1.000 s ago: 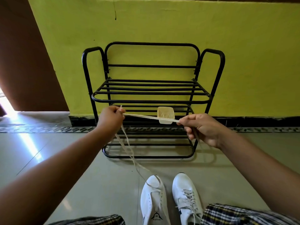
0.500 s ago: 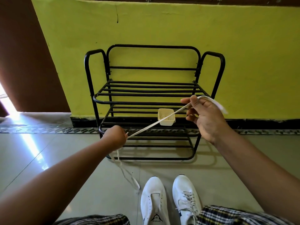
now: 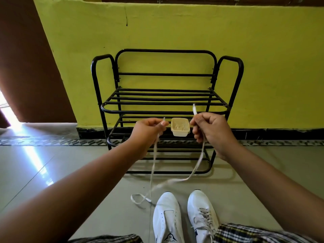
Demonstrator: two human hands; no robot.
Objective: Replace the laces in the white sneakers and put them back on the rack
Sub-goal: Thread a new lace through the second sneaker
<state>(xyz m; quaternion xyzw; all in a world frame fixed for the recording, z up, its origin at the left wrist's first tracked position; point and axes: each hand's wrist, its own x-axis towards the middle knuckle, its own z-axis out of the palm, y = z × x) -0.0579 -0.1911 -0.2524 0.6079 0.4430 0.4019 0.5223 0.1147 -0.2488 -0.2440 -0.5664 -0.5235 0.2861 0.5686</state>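
Here each grip — left hand (image 3: pixel 149 130), right hand (image 3: pixel 210 130) — pinches the lace (image 3: pixel 198 163) before the rack (image 3: pixel 164 102) and tub (image 3: pixel 180 127).

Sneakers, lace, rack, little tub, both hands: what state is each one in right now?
Left sneaker: unlaced, on the floor.
Right sneaker: laced, on the floor.
Lace: free of both sneakers, one end in each hand, middle sagging to the floor.
Left hand: pinches one lace end.
Right hand: grips the other end.
Rack: upright, no shoes on it.
Tub: open, on the rack.
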